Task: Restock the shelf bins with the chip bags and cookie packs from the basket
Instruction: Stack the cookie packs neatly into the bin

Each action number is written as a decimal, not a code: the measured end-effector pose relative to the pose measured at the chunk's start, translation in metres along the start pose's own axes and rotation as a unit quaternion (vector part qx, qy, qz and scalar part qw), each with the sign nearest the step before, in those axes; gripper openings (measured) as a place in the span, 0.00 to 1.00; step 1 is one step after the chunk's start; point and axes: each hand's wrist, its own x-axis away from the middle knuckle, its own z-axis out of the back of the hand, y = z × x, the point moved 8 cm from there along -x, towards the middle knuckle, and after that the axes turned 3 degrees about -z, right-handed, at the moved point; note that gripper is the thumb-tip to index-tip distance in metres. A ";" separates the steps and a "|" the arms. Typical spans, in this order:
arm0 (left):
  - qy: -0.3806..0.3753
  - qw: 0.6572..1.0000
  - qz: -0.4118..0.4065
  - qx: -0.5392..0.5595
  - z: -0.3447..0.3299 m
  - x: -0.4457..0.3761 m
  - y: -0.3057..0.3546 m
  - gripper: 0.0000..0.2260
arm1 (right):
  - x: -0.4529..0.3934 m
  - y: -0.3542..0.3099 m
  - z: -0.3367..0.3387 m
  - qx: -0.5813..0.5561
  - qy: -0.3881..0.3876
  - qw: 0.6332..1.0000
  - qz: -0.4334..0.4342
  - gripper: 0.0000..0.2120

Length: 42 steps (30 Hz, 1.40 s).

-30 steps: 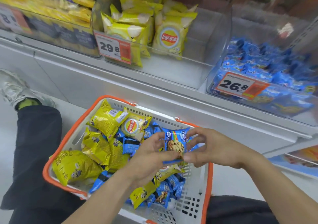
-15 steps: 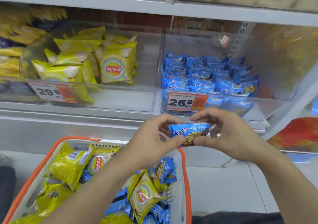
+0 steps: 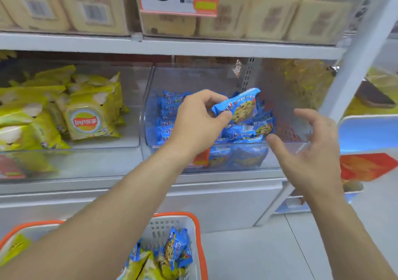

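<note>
The left hand [image 3: 198, 120] pinches a blue plastic-wrapped cookie pack [image 3: 239, 105] by its near-left end, thumb under and fingers curled over the top edge. From that pinch the pack runs up and to the right, its long axis tilted, the free end pointing toward the far right of the clear plastic shelf bin [image 3: 286, 150]. It hangs in the air above the pile of matching blue cookie packs [image 3: 247, 130] already lying in that bin, past the front wall and not yet touching the pile, as far as can be told.

The right hand [image 3: 310, 150] is just to the right and nearer, outside the bin's front wall, fingers spread and loosely bent, holding nothing. So the left hand alone carries the pack and is the one over the drop spot.

Judged from this, the move in hand is a release downward and slightly far-right, so the pack lands lengthwise on the pile.

Below, the white basket with an orange rim [image 3: 195, 221] holds more blue packs and yellow chip bags [image 3: 140, 264], so much restocking remains.
</note>
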 end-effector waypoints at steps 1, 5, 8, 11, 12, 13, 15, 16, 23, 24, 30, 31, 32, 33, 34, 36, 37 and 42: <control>-0.002 1.000 0.006 -0.002 -0.007 -0.009 -0.001 0.08 | -0.004 0.007 0.000 0.027 -0.012 1.000 -0.008 0.35; -0.045 0.998 0.019 -0.032 -0.044 -0.043 -0.003 0.06 | -0.007 0.034 -0.010 0.035 -0.100 0.993 -0.050 0.52; -0.101 0.992 0.030 -0.062 -0.068 -0.058 -0.012 0.07 | -0.009 0.050 -0.009 0.002 -0.104 0.992 -0.071 0.50; -0.137 0.987 0.040 -0.075 -0.084 -0.062 -0.024 0.08 | -0.013 0.057 -0.005 -0.039 -0.088 0.992 -0.088 0.49; -0.144 0.986 0.043 -0.078 -0.089 -0.064 -0.027 0.09 | -0.014 0.058 -0.005 -0.039 -0.086 0.992 -0.088 0.48; -0.150 0.984 0.044 -0.085 -0.094 -0.065 -0.030 0.09 | -0.015 0.059 -0.005 -0.036 -0.085 0.992 -0.089 0.48; -0.156 0.981 0.043 -0.106 -0.101 -0.070 -0.030 0.12 | -0.016 0.061 -0.005 -0.041 -0.083 0.991 -0.095 0.47; -0.158 0.980 0.042 -0.111 -0.104 -0.073 -0.030 0.13 | -0.016 0.062 -0.005 -0.046 -0.083 0.990 -0.100 0.47; -0.206 0.955 -0.012 -0.214 -0.133 -0.080 -0.026 0.10 | -0.014 0.063 -0.007 -0.071 -0.092 0.988 -0.102 0.47; -0.229 0.942 -0.023 -0.244 -0.138 -0.077 -0.027 0.10 | -0.014 0.064 -0.008 -0.073 -0.093 0.988 -0.102 0.47; -0.223 0.901 -0.099 -0.359 -0.156 -0.072 -0.030 0.06 | -0.012 0.063 -0.007 -0.087 -0.094 0.986 -0.107 0.47; -0.218 0.900 -0.109 -0.362 -0.155 -0.073 -0.029 0.07 | -0.012 0.063 -0.007 -0.090 -0.094 0.986 -0.108 0.47; -0.217 0.898 -0.112 -0.365 -0.154 -0.074 -0.028 0.09 | -0.013 0.063 -0.008 -0.091 -0.095 0.985 -0.110 0.47; -0.221 0.899 -0.109 -0.363 -0.153 -0.076 -0.029 0.10 | -0.012 0.062 -0.008 -0.090 -0.097 0.985 -0.112 0.47; -0.229 0.900 -0.102 -0.357 -0.153 -0.076 -0.031 0.10 | -0.013 0.062 -0.008 -0.090 -0.098 0.985 -0.114 0.47; -0.260 0.897 -0.079 -0.348 -0.153 -0.077 -0.033 0.09 | -0.012 0.061 -0.006 -0.097 -0.098 0.983 -0.118 0.47; -0.277 0.893 -0.075 -0.347 -0.152 -0.076 -0.033 0.08 | -0.012 0.060 -0.006 -0.104 -0.098 0.983 -0.119 0.47; -0.251 0.905 -0.121 -0.322 -0.127 -0.071 -0.004 0.10 | -0.007 0.060 -0.008 -0.121 -0.092 0.981 -0.119 0.46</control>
